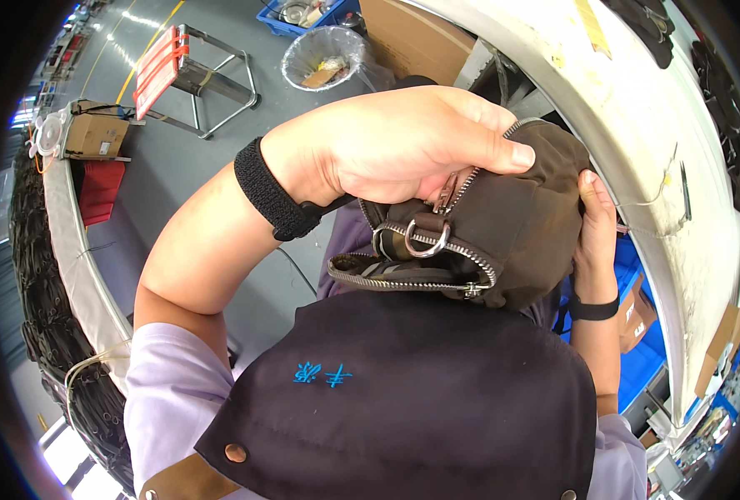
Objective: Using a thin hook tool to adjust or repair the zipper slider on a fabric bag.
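An olive-brown fabric bag (528, 221) is held up in front of my dark apron (420, 375). Silver-toothed zippers run along its edges, and the near pocket gapes along its zipper. A metal D-ring (428, 240) hangs from a short brown tab on the bag's left end. My left hand (428, 142) reaches across the top and grips the bag beside a zipper, thumb on the outer fabric; its other fingers are mostly hidden. My right hand (597, 217) is closed around the bag's right side, thumb toward me, with most fingers behind the fabric.
A long white work surface (628, 108) curves along the right, bearing dark items. Ahead are a lined waste bin (327, 58), a blue crate (303, 15) and a metal-legged stool (199, 79). At left, dark pieces (49, 275) hang beside a pale table edge. A cardboard box (95, 132) stands farther off.
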Demonstrator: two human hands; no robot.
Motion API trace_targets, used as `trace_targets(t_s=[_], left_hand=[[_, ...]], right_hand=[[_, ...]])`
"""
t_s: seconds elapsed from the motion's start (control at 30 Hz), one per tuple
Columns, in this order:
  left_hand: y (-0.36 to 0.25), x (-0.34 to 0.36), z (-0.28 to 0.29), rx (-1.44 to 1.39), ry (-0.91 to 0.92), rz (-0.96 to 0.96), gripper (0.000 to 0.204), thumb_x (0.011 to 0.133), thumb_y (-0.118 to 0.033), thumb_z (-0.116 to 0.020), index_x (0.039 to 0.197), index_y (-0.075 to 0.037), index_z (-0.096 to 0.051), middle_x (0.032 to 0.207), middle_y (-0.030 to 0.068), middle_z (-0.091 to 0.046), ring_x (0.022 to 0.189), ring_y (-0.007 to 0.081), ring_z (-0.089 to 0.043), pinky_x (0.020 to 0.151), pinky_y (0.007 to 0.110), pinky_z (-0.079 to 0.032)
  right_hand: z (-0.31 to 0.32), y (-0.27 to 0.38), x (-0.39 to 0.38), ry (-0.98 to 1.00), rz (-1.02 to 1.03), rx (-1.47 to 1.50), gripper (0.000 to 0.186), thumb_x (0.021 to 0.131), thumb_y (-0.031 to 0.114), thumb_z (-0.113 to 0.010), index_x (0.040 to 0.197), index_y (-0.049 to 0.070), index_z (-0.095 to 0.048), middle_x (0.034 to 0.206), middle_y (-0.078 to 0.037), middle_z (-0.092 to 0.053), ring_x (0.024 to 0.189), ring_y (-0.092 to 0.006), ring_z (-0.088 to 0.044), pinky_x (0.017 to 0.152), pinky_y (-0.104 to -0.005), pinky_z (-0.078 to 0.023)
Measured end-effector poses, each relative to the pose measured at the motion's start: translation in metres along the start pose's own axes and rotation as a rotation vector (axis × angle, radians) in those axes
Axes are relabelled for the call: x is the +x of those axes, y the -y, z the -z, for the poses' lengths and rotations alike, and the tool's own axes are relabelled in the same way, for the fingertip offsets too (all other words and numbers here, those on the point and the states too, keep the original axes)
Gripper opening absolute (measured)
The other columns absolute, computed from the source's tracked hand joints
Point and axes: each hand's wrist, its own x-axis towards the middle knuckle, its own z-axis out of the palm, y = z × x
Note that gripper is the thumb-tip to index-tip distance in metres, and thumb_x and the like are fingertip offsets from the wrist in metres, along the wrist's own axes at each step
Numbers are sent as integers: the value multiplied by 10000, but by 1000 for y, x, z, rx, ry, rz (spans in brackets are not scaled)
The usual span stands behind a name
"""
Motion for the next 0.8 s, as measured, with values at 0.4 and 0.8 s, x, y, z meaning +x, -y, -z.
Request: trace_targets(t_s=[0.4, 0.8], left_hand=[[-3, -34, -20, 1303, -116, -592, 340, 813, -376, -675, 782, -60, -554, 688, 79, -498, 565, 300, -510, 495, 384, -402], [67, -8, -50, -755, -10, -166, 563, 994, -420, -386, 1338, 24, -405, 1275, 169, -528, 1203, 264, -513, 1049, 417, -401]], right_hand=[[-5, 65, -54, 50, 399, -366, 314, 884, 115, -634, 1150, 1, -513, 1094, -55, -582, 995, -126, -529, 932, -275, -390], [-65, 70, -80, 424, 726, -884, 328, 596, -87, -619, 881, 69, -653, 803, -55, -539, 717, -236, -483, 693, -358, -409]])
